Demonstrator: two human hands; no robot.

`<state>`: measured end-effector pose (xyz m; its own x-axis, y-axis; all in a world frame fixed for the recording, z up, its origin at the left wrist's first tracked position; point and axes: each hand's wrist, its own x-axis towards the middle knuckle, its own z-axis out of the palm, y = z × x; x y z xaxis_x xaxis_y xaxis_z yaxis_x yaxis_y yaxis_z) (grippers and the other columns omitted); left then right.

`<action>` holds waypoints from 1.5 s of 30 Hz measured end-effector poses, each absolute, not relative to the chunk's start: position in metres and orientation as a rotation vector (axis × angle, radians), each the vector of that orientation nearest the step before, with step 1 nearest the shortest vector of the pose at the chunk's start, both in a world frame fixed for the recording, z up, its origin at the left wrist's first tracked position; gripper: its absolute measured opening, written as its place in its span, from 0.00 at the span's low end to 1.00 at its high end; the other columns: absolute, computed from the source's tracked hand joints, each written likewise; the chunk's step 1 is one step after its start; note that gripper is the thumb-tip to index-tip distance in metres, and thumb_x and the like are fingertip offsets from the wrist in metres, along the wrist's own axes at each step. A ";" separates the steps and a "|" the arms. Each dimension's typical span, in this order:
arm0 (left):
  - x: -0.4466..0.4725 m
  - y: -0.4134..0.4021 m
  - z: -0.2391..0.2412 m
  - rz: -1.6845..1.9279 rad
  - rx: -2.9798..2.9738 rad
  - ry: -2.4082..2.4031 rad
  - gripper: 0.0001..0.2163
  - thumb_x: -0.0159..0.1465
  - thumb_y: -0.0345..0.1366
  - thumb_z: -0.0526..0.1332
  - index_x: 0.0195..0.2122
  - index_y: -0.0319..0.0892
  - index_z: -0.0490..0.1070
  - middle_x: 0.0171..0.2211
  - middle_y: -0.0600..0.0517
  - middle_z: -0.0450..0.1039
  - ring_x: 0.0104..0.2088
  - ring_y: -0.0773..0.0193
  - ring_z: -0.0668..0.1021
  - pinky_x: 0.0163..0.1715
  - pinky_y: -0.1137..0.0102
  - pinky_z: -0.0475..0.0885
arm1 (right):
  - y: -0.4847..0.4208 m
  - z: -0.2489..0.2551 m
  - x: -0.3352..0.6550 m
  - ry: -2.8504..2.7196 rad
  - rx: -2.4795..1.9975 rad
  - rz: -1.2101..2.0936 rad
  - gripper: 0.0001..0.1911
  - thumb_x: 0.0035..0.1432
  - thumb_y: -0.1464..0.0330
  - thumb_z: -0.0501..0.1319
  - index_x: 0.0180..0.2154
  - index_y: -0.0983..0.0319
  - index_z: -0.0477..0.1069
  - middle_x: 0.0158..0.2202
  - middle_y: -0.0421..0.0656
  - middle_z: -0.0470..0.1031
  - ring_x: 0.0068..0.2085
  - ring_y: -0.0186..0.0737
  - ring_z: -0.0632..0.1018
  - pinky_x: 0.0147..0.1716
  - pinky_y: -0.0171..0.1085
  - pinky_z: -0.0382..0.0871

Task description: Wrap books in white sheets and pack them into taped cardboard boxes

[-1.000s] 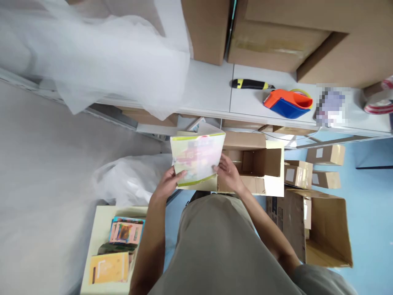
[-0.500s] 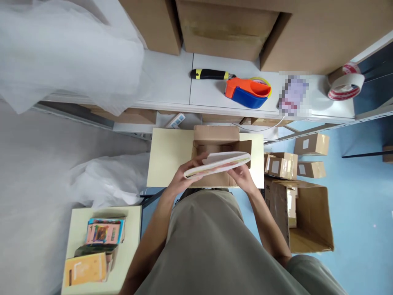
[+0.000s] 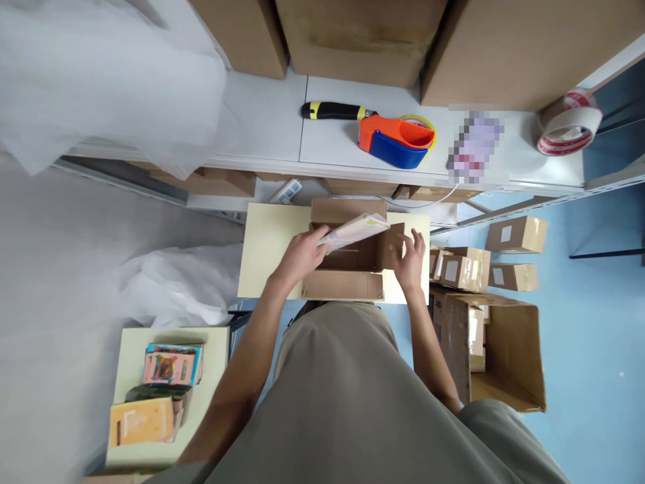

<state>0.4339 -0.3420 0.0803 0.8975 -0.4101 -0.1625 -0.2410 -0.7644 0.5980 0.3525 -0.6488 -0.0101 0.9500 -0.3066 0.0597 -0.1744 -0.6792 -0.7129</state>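
My left hand (image 3: pixel 302 254) is closed on one end of a book (image 3: pixel 355 230) with pale, pastel covers, which seems to have a clear wrap. The book is tilted over an open cardboard box (image 3: pixel 343 285), its far end pointing up and to the right. Beside the box's right flap is my right hand (image 3: pixel 410 261), fingers apart and with nothing in them; whether it touches the flap I cannot tell. Part of the box's inside is hidden behind the book. The box rests on a cream-coloured table (image 3: pixel 269 252).
On the shelf (image 3: pixel 262 111) ahead lie a utility knife (image 3: pixel 335 111), an orange and blue tape dispenser (image 3: pixel 396 141) and tape rolls (image 3: pixel 569 131). Books (image 3: pixel 144 421) are on a side table at lower left. Cartons (image 3: pixel 506 356) stand at right, white wrapping (image 3: pixel 176 286) at left.
My right hand has let go of the book and moved right, its fingers spreading. My left hand keeps the book, now turned more steeply over the box. The near flap now shows in full.
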 end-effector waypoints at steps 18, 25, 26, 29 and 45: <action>0.463 -0.390 -0.064 -0.877 2.628 -0.645 0.20 0.71 0.32 0.67 0.64 0.44 0.78 0.52 0.38 0.86 0.54 0.44 0.86 0.56 0.59 0.78 | -0.637 -0.013 0.323 0.373 -2.165 -0.206 0.28 0.76 0.55 0.57 0.68 0.60 0.73 0.67 0.58 0.78 0.63 0.59 0.82 0.64 0.59 0.78; 0.432 -0.353 -0.050 -0.567 2.510 -0.682 0.24 0.73 0.31 0.61 0.71 0.40 0.71 0.71 0.38 0.73 0.70 0.48 0.76 0.73 0.55 0.69 | -0.618 0.005 0.324 0.339 -2.091 -0.122 0.35 0.76 0.52 0.58 0.77 0.58 0.63 0.71 0.56 0.74 0.57 0.58 0.85 0.54 0.56 0.86; 0.423 -0.344 -0.047 -0.482 2.467 -0.676 0.24 0.73 0.32 0.61 0.70 0.40 0.72 0.71 0.39 0.73 0.71 0.48 0.75 0.74 0.54 0.68 | -0.615 0.006 0.325 0.329 -2.090 -0.112 0.35 0.76 0.51 0.58 0.77 0.58 0.63 0.72 0.56 0.73 0.59 0.58 0.85 0.54 0.57 0.85; 0.397 -0.313 -0.038 -0.260 2.398 -0.591 0.20 0.75 0.34 0.59 0.66 0.45 0.75 0.70 0.43 0.74 0.73 0.48 0.72 0.75 0.49 0.67 | -0.607 0.003 0.331 0.268 -2.134 -0.065 0.33 0.76 0.52 0.58 0.75 0.57 0.67 0.70 0.54 0.76 0.62 0.58 0.83 0.58 0.59 0.84; 0.356 -0.238 -0.042 -0.423 2.221 -0.322 0.39 0.65 0.33 0.70 0.78 0.52 0.63 0.79 0.43 0.59 0.78 0.43 0.64 0.78 0.49 0.63 | -0.606 -0.027 0.350 -0.032 -2.337 0.171 0.18 0.73 0.66 0.59 0.54 0.55 0.85 0.60 0.47 0.85 0.68 0.52 0.79 0.70 0.56 0.73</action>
